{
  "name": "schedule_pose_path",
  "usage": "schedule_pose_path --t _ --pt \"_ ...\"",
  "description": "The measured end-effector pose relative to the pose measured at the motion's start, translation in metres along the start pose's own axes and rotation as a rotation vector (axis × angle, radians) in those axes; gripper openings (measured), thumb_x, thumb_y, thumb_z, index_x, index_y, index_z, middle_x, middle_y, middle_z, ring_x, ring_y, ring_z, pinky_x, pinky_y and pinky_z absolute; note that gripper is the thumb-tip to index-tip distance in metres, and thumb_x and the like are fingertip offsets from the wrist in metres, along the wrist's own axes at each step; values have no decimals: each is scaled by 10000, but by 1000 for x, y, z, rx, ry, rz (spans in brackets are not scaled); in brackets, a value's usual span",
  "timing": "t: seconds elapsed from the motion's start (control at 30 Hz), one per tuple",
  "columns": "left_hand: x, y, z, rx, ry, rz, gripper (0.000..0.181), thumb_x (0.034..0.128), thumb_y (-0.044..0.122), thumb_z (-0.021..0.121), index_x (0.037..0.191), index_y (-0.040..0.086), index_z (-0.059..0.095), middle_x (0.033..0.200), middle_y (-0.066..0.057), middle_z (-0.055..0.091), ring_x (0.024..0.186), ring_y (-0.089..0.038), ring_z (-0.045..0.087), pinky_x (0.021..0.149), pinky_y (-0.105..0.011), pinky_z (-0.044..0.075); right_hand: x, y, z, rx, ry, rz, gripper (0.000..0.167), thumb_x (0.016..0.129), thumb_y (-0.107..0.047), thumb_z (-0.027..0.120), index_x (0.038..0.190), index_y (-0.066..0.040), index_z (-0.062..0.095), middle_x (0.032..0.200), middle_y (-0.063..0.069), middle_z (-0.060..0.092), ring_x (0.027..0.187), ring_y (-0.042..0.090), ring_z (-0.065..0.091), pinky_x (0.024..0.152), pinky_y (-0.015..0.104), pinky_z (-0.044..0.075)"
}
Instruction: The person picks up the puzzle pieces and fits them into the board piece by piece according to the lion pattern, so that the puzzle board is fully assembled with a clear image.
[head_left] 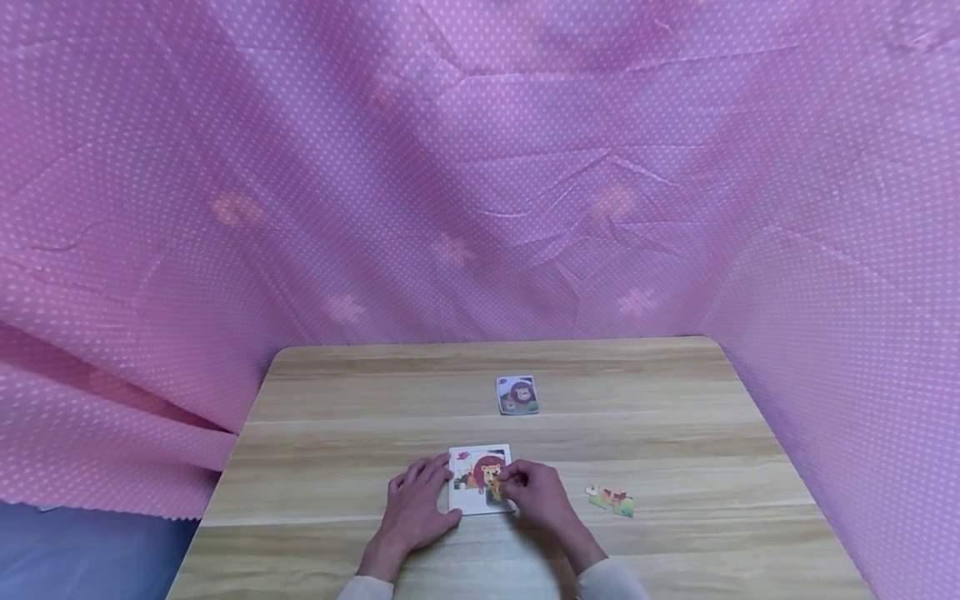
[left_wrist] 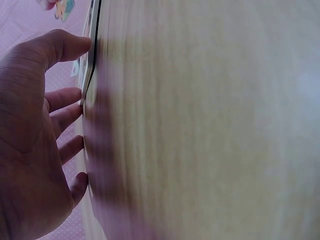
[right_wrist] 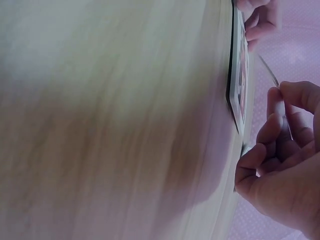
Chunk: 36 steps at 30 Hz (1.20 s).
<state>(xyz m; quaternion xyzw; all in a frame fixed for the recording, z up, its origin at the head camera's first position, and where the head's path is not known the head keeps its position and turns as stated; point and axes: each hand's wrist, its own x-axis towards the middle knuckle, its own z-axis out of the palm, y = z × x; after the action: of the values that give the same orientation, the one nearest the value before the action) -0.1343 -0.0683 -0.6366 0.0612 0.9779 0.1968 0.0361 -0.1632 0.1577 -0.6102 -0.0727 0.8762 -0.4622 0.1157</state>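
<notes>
A white puzzle board (head_left: 472, 502) with a partly filled lion picture lies on the table in the head view. My left hand (head_left: 417, 506) rests at its left side; the thumb (left_wrist: 76, 47) touches the board's edge and the other fingers are spread. Over the board's lower right, my right hand (head_left: 542, 495) pinches a puzzle piece (head_left: 494, 492) between thumb and index finger. In the right wrist view that puzzle piece (right_wrist: 269, 70) shows edge-on, raised above the board (right_wrist: 236, 92). Several loose puzzle pieces (head_left: 621, 502) lie right of my right hand.
Farther back on the wooden table (head_left: 360, 392) lies a small card or stack (head_left: 517, 395) with a lion picture. Pink dotted cloth (head_left: 480, 208) hangs behind the table and along both sides. The table's far edge runs along the cloth.
</notes>
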Motion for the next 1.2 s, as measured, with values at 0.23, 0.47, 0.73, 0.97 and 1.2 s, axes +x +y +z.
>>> schedule_pose_path --t 0.23,0.47,0.73,0.97,1.2 --pt "0 -1 0 3 2 1 529 732 519 687 1166 227 613 1517 58 411 1385 -271 351 1010 -598 330 7 -5 11 -35 -14 -59 121 779 -71 688 824 -182 704 733 -77 652 646 52 546 574 197 454" --pt "0 -2 1 7 13 9 539 716 513 687 1166 226 612 1515 58 413 1385 -266 353 1008 -587 339 13 -9 24 -86 -32 -109 108 776 -98 704 833 -189 716 777 -91 674 674 24 555 620 186 458" --pt "1 -3 2 10 4 3 543 715 513 689 1166 219 615 1525 80 395 1392 -251 337 1010 -579 331 17 -16 37 -90 -24 -202 119 775 -61 717 819 -172 717 893 -69 670 777 25 580 701 185 467" --pt "1 -1 1 18 -2 -4 544 718 517 685 1167 218 614 1518 75 402 1392 -257 336 1006 -586 333 14 -20 39 -160 -16 -208 115 779 -104 734 862 -180 757 863 -99 625 794 28 554 718 198 461" --pt "0 0 -1 30 -2 -4 549 721 527 684 1169 217 617 1517 69 405 1391 -261 344 1006 -585 342 15 -20 41 -241 -12 -233 95 804 -143 726 878 -190 762 842 -112 646 821 52 577 746 241 481"
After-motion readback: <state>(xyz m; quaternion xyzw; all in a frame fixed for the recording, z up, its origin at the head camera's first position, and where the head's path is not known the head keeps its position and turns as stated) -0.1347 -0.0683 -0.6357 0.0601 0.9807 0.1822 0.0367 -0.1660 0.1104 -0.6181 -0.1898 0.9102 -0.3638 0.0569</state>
